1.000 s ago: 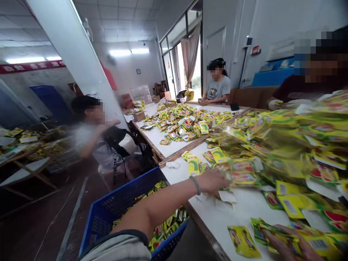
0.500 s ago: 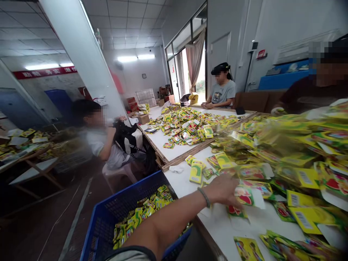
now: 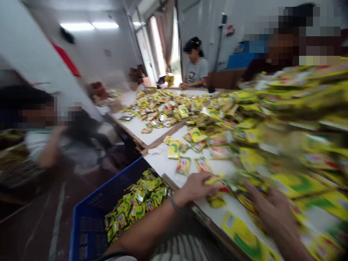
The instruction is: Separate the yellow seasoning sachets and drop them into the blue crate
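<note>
My left hand [image 3: 195,187] rests at the near edge of the white table [image 3: 162,165], with its fingers closed on a few yellow-and-red packets [image 3: 218,182]. My right hand [image 3: 269,207] lies on the packets just to the right of it; motion blur smears its fingers. A big heap of yellow packets [image 3: 272,127] covers the table to the right and behind. Below the table edge stands a blue crate [image 3: 86,214], partly filled with the same packets [image 3: 136,203], directly under my left forearm.
A second table [image 3: 141,127] carrying more packets adjoins at the back left. One person [image 3: 49,145] sits to the left beside the crate, another [image 3: 196,69] at the far end, and a third [image 3: 285,54] across on the right. Dark floor lies left of the crate.
My left hand has drawn back from the heap to the near table edge with packets in it. My right hand has come up beside it. The view has swung and blurred.
</note>
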Available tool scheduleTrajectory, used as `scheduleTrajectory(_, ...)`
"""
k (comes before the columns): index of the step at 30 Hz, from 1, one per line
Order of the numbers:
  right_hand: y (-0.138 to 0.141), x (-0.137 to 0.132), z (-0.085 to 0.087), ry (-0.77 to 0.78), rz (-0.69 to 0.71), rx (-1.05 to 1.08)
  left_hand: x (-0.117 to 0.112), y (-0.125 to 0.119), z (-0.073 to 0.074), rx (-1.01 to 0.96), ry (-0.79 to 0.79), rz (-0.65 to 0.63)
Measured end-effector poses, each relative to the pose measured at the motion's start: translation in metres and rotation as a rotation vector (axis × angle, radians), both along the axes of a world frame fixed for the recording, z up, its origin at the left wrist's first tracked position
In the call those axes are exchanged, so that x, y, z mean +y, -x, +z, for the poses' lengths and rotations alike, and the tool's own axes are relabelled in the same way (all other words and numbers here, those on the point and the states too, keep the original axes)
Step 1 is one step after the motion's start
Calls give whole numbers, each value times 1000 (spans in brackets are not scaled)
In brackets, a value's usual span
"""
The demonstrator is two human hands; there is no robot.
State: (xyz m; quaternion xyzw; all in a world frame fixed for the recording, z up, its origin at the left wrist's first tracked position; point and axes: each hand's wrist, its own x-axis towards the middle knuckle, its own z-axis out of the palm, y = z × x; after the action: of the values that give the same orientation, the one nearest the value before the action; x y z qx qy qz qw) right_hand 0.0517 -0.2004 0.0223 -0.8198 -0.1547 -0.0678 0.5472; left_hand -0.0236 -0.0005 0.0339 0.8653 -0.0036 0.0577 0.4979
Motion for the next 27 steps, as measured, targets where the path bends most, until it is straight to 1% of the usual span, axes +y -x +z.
scheduleTrajectory(1, 5, 3, 9, -19, 48, 57, 0, 1, 1, -20, 78, -22)
scheduleTrajectory(3, 8, 8, 20, 48, 96, 84, -1, 2, -2, -9, 228, -11)
scheduleTrajectory(5, 6, 8, 24, 80, 175, 119, -1, 2, -7, 47, 366, 1)
scheduleTrajectory(7, 5, 5, 24, 66, 219, 156, -2, 2, -10, 91, 459, -1)
scheduleTrajectory(9, 6, 1, 24, 67, 241, 175, -4, 4, -10, 92, 479, -3)
scheduleTrajectory(13, 8, 1, 21, 145, 248, 121, -6, 4, -1, 97, 421, -29)
scheduleTrajectory(14, 8, 2, 19, 131, 239, 110, -6, 4, 1, 118, 406, -49)
scheduleTrajectory(16, 8, 5, 16, 56, 202, 113, -7, 3, 6, 173, 398, -81)
scheduleTrajectory(18, 8, 7, 12, -7, 157, 111, -8, 3, 7, 223, 452, -79)
scheduleTrajectory(21, 11, 11, 9, -1, 102, -10, -11, 3, 2, 262, 595, -7)
scheduleTrajectory(23, 13, 13, 8, 28, 123, -94, -14, 3, -3, 271, 679, 60)
scheduleTrajectory(25, 15, 14, 8, 39, 159, -133, -16, 3, -7, 269, 734, 112)
scheduleTrajectory(27, 15, 14, 7, 20, 133, -146, -19, 3, -8, 251, 768, 136)
